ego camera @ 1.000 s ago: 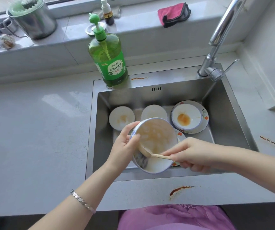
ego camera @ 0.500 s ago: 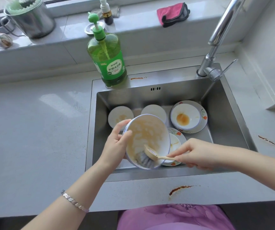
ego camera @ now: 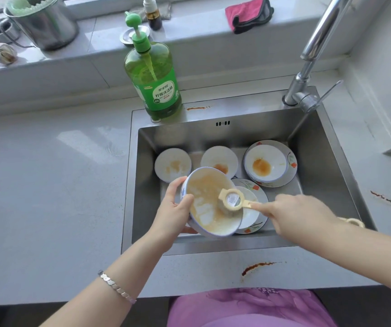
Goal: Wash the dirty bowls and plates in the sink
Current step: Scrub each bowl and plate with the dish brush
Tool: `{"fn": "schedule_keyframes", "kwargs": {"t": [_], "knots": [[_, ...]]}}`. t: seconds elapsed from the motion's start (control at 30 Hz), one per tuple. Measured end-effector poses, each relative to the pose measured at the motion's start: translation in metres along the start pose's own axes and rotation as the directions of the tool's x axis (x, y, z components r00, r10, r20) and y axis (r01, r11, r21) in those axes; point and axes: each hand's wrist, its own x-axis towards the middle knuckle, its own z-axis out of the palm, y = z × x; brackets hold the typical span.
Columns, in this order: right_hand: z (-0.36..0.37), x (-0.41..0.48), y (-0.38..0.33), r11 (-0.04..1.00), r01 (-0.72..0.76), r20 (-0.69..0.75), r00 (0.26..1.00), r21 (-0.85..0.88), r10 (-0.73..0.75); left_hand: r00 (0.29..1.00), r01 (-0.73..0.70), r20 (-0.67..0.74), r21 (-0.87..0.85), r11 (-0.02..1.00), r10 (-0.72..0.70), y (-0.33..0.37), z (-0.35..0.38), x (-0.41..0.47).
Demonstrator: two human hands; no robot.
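At frame centre, the left hand [ego camera: 174, 206] is gripping a tilted, sauce-smeared bowl [ego camera: 209, 202] above the sink [ego camera: 319, 166]. The right hand [ego camera: 298, 214] is pinching a cream dish brush [ego camera: 231, 201], pressing it inside the bowl.

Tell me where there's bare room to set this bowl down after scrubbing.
The counter left of the sink is the widest bare patch, up to the windowsill. A narrower strip runs right of the sink, beside a brown streak. The sink floor is crowded: two saucers, a stained bowl on a flowered plate, a second plate under the held bowl.
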Motion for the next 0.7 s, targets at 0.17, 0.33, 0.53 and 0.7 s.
{"fn": "schedule_keyframes", "kwargs": {"t": [0.17,0.33,0.53,0.7], "knots": [[-0.011,-0.007,-0.006,0.901,-0.049,0.230,0.972,0.430,-0.057,1.000,0.009,-0.017,0.009,1.000,-0.009,0.000,0.000,-0.001],[-0.018,0.007,0.016,0.999,-0.047,0.006,0.999,0.003,0.047,0.999,0.016,0.035,0.031,0.999,-0.017,-0.001,0.002,-0.003],[0.006,-0.002,-0.008,0.993,0.010,0.007,1.000,0.117,-0.011,0.998,-0.020,-0.066,-0.014,1.000,0.019,0.000,-0.001,0.002],[-0.001,0.001,-0.024,0.706,-0.095,0.233,0.967,0.701,-0.101,0.999,0.010,-0.050,-0.032,0.999,-0.012,-0.004,0.002,-0.001]]}}
